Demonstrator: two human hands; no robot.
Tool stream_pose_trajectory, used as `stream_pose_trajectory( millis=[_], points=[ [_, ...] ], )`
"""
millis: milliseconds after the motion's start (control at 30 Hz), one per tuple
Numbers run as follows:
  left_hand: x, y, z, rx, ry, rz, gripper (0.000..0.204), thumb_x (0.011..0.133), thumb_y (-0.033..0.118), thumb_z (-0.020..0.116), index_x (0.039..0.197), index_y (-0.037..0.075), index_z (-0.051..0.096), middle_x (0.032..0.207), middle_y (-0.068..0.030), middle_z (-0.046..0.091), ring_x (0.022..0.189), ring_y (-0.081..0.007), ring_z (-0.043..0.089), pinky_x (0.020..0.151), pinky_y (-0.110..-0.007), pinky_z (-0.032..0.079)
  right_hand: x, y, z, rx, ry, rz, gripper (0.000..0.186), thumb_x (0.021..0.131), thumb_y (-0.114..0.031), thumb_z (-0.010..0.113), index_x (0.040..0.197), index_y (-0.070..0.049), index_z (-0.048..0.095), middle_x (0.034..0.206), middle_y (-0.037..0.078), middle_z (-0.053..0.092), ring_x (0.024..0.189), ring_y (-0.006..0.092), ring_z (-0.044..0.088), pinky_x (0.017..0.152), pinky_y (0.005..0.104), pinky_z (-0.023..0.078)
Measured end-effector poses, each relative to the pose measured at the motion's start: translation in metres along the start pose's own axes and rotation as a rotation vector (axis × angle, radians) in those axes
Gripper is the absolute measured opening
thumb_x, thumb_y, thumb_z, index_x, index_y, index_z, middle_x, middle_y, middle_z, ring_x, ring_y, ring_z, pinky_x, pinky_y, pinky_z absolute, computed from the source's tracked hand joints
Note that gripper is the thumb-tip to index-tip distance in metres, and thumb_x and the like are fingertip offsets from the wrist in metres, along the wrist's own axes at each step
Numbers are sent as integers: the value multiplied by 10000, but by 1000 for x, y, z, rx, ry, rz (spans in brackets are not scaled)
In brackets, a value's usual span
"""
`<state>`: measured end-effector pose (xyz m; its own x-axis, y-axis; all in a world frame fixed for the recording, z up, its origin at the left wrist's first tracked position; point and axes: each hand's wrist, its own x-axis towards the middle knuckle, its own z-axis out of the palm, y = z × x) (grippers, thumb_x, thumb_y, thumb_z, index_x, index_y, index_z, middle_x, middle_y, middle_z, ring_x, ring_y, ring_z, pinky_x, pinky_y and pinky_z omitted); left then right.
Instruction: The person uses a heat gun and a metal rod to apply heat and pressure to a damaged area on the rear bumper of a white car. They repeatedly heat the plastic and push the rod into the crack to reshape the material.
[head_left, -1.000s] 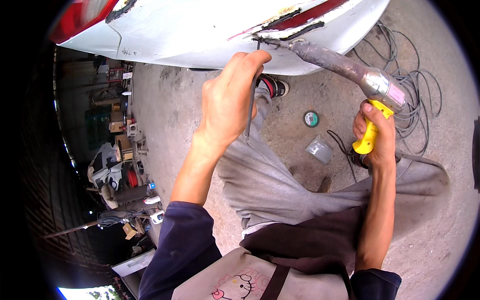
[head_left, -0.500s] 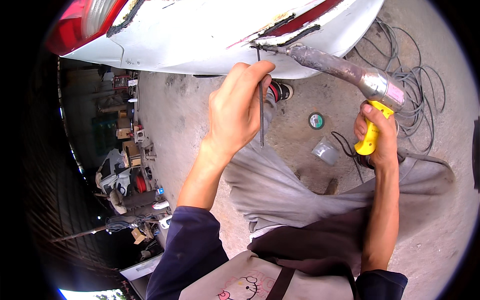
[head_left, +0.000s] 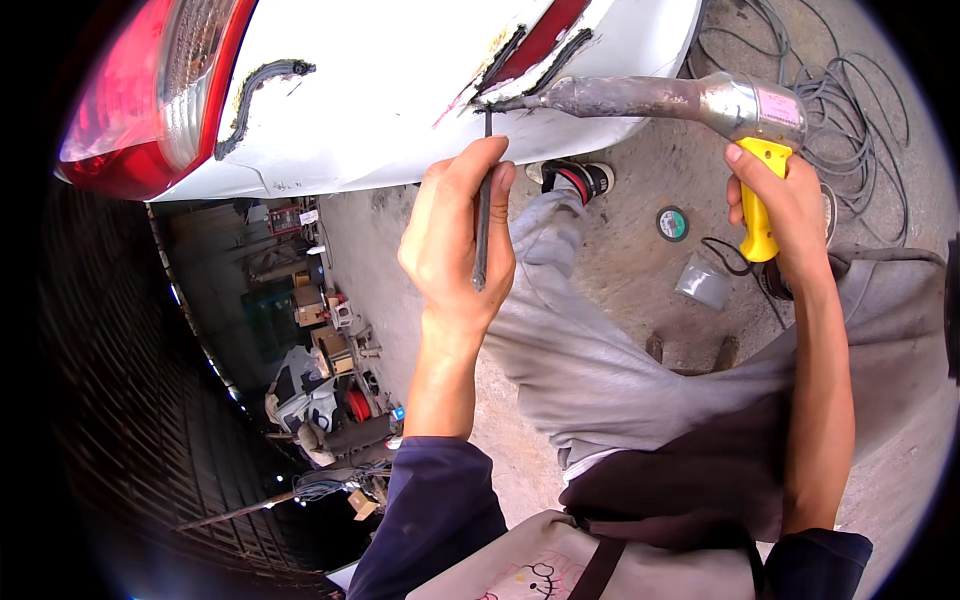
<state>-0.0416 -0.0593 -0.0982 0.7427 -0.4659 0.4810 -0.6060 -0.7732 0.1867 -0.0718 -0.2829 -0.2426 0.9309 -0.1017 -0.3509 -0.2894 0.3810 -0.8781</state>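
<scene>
Closed around a thin black plastic welding rod (head_left: 482,240), my left hand (head_left: 445,235) is just below the white car bumper (head_left: 370,90). The rod stands roughly upright, its upper end at a damaged spot on the bumper. My right hand (head_left: 797,205) grips the yellow handle of a hot air gun (head_left: 640,97). The gun's long metal barrel points left, and its narrow nozzle meets the rod's upper end at the bumper. Rough black beads (head_left: 255,95) run along the bumper near the red tail light (head_left: 120,110) and beside a red reflector (head_left: 540,48).
Coiled grey cable (head_left: 850,130) lies on the concrete floor at the right. Between my legs are a small round disc (head_left: 672,224) and a clear plastic bag (head_left: 704,281). Boxes and clutter (head_left: 330,350) line the left side.
The view has shifted, bringing more of the tail light and bumper into sight. The gun's barrel now lies more nearly level. Rod and nozzle remain at the same damaged spot.
</scene>
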Motion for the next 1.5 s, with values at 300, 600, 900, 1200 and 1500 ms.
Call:
stream_pose_trajectory(
  millis=[300, 600, 900, 1200, 1500],
  points=[
    [-1, -9, 4, 66, -9, 147, 137, 879, -19, 605, 1011, -25, 642, 798, -105, 648, 578, -110, 589, 532, -216, 458, 2, 3, 2, 17, 29, 24, 299, 821, -323, 671, 765, -41, 588, 572, 5, 530, 454, 73, 488, 425, 226, 376],
    [1, -12, 5, 71, -8, 190, 193, 806, -129, 602, 966, -37, 656, 812, -125, 656, 596, -133, 613, 544, -234, 500, 2, 4, 3, 32, 14, 41, 289, 823, -324, 668, 765, -54, 583, 576, 0, 530, 452, 70, 484, 423, 223, 374],
    [0, -12, 6, 36, -27, 211, 210, 787, -148, 605, 957, -35, 655, 825, -134, 661, 596, -141, 622, 539, -239, 509, 1, 5, 3, 37, 15, 52, 301, 820, -335, 671, 792, -46, 588, 585, 2, 533, 454, 69, 487, 423, 217, 376],
    [1, -15, 8, 15, -15, 202, 215, 787, -148, 605, 960, -31, 654, 820, -131, 661, 611, -142, 629, 548, -240, 521, 1, 4, 3, 27, 13, 62, 310, 818, -338, 670, 800, -41, 581, 592, 5, 531, 460, 71, 486, 428, 219, 377],
    [2, -11, 8, 14, -25, 172, 220, 788, -155, 596, 961, -31, 654, 819, -129, 661, 616, -144, 633, 556, -245, 526, 2, 5, 2, 14, 2, 70, 304, 825, -342, 662, 811, -54, 565, 597, 4, 525, 461, 72, 480, 431, 221, 372]
  ],
)
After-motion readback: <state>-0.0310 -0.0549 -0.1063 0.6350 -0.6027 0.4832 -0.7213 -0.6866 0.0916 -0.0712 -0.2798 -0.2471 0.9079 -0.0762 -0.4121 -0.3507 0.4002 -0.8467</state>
